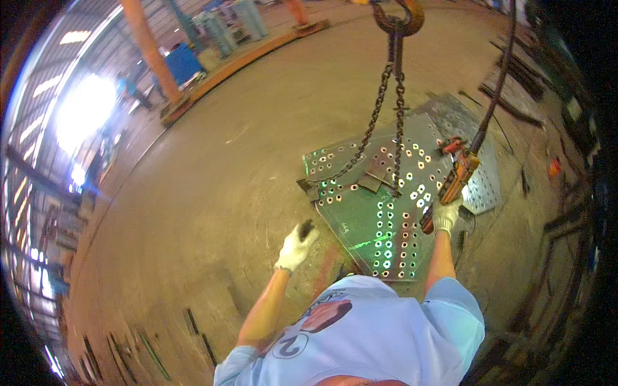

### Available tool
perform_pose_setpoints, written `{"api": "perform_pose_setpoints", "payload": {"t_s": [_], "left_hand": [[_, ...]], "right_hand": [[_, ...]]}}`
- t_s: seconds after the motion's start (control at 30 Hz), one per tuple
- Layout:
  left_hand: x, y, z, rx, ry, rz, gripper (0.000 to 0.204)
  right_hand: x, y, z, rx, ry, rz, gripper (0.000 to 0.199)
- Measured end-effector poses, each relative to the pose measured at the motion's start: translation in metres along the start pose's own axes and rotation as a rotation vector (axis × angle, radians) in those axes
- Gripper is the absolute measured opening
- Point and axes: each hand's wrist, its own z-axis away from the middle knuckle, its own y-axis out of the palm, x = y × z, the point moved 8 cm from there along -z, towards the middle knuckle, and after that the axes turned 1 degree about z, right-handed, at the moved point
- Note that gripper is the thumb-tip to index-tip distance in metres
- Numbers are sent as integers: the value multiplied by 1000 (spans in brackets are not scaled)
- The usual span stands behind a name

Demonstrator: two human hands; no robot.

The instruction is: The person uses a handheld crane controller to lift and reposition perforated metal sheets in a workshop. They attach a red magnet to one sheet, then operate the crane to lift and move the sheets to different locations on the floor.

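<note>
Floor (212,174): left hand (297,246) loosely spread beside drilled plate (351,222), right hand (446,215) clasping pendant (461,175); uneven chain (400,100) pull could tilt plate.

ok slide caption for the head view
Gloved right hand holding an orange crane pendant, chain sling hanging from a hook over a perforated metal plate

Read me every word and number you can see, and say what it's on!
Light blue shirt: a circled number and dark lettering; I won't copy writing out.
Holed metal plate: a small pale scrawl, also not copied.
Orange-yellow control: any label is too blurred to read.
</note>
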Motion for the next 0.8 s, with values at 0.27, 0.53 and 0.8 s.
{"api": "perform_pose_setpoints", "payload": {"t_s": [0.27, 0.53, 0.8], "left_hand": [[-92, -7, -217, 228, 231, 167, 57], [-247, 55, -449, 320, 531, 168, 59], [-364, 193, -599, 481, 410, -37, 72]], "right_hand": [[27, -9, 90, -47, 60, 23, 94], [15, -22, 167, -410, 244, 6, 95], [56, -33, 241, -687, 582, 90, 93]]}}
